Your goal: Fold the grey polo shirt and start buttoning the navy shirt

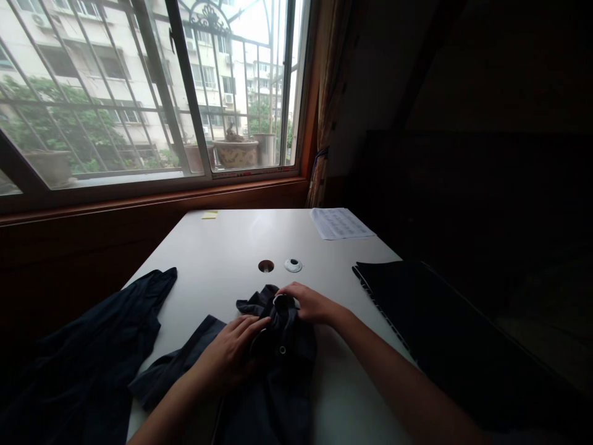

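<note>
A dark navy garment (290, 377) lies bunched on the white table (222, 247) in front of me, with a sleeve-like part (180, 352) spreading left. A small pale ring, perhaps a snap or eyelet, shows on its front. My left hand (234, 343) rests over the cloth, fingers together and curled onto a fold; its thumb is hidden. My right hand (308, 301) is closed on the gathered upper part of the garment. Beside its fingers a small white curved piece (281, 299) shows, too small to name. Both hands are close together.
Dark cloth (111, 334) hangs over the table's left side. Another dark fabric piece (417, 296), its edge light-stitched or frayed, lies on the right. Printed papers (343, 223), a yellow note (209, 215), a cable hole (265, 266) and a white round cap (293, 265) are farther back.
</note>
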`<state>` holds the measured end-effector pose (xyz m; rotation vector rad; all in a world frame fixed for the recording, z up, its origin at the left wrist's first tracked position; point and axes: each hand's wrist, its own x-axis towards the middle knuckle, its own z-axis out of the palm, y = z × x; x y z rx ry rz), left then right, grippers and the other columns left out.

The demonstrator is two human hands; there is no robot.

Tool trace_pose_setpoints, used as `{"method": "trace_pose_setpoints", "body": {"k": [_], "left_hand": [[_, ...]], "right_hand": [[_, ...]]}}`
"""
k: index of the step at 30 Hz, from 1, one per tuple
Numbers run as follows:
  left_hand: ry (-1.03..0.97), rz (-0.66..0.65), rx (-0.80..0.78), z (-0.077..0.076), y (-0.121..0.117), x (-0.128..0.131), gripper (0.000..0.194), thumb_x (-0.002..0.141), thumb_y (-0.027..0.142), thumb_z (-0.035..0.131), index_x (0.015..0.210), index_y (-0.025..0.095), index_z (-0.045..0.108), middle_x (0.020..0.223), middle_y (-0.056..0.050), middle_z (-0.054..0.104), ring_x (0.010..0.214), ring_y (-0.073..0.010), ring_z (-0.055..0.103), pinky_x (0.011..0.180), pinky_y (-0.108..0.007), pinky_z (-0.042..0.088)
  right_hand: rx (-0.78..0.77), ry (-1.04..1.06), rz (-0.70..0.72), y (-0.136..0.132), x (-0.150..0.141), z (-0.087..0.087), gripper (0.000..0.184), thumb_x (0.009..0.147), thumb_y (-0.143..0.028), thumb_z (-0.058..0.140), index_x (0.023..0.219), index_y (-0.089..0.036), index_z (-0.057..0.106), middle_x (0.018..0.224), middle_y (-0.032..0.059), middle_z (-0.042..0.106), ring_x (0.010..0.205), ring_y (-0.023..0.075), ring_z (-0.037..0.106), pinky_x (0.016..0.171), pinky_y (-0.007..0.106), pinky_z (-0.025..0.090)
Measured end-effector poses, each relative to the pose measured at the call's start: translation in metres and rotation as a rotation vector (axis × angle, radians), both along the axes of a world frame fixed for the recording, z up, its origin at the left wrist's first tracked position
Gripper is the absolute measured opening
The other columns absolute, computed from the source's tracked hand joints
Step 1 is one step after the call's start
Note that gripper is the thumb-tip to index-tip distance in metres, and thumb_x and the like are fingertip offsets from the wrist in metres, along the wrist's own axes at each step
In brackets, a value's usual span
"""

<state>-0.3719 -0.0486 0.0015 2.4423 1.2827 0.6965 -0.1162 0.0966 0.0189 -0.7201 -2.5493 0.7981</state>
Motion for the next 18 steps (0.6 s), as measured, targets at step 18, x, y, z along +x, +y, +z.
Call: {"method": "trace_pose_setpoints", "body": {"k": [18], "left_hand": [[-0.037, 0.019, 0.033, 0.009, -0.002, 0.017, 0.005, 0.089, 0.025, 0.067, 0.093, 0.024, 0.065, 0.114, -0.006, 0.065, 0.11, -0.0268, 0.056, 0.09, -0.044, 0.056]], "right_hand": [[0.09, -0.225, -0.5, -0.059, 0.139, 0.002, 0.042, 0.085, -0.025, 0.057, 0.126, -0.028, 0.061, 0.111, 0.0057, 0.07, 0.102, 0.0257, 0.065, 0.093, 0.041, 0.049]]}}
